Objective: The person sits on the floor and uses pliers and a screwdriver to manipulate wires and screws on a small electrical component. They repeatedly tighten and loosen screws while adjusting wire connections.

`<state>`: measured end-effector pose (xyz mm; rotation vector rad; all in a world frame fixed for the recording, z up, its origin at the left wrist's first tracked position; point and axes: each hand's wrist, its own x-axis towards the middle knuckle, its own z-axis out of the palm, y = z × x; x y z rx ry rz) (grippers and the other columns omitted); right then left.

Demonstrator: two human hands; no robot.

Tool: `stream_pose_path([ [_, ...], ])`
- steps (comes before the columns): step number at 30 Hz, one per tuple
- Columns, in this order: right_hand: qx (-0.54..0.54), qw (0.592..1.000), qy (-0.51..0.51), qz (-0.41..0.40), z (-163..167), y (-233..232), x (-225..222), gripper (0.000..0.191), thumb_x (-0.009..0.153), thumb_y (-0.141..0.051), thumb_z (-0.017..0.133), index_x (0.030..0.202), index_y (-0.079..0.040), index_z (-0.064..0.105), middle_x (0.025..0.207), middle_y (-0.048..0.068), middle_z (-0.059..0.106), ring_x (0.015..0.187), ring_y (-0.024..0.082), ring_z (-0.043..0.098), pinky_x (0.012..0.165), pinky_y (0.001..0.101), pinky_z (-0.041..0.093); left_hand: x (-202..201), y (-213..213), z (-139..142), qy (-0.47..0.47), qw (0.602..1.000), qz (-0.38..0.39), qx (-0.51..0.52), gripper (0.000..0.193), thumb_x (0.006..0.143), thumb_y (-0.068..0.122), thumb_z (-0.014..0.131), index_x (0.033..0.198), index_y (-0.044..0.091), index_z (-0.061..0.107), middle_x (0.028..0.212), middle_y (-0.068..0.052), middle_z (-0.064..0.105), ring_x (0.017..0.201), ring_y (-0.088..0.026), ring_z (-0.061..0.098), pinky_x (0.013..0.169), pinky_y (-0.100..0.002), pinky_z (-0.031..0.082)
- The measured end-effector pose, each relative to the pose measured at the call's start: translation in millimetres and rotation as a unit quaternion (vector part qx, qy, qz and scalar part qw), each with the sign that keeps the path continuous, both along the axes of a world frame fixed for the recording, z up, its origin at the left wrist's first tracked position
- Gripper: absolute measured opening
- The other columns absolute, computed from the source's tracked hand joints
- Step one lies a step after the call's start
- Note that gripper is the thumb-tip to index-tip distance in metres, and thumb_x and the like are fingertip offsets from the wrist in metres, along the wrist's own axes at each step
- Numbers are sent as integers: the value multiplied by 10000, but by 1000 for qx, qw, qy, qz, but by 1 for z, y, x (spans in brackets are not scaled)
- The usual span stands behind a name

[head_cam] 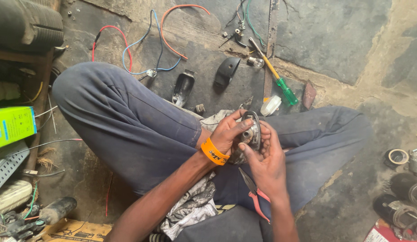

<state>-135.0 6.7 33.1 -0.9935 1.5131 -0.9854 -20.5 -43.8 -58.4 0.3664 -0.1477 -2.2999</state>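
both hands, left (227,134) and right (267,163), grip a round metal part (250,133) over the lap; red pliers (254,193) lie on the leg, a green screwdriver (276,76) on the floor (334,40).

Shiny metal round part (251,132), glossy green plastic screwdriver handle (287,92), rough stone floor (334,40)

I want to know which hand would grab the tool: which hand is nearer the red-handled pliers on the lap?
Right. The right hand lies directly above the red-handled pliers, its wrist over them. The left hand is farther up and left, holding the round metal part.
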Motion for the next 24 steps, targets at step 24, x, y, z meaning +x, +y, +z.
stream_pose_path([
  [24,230,803,390,387,5,105,-78,431,810,-248,723,1178,-110,545,854,120,689,867,377,703,721,509,552,-3,-22,-13,-126,986,-66,89,238,960,209,649,1080,44,525,791,-124,683,623,-213,697,566,-340,592],
])
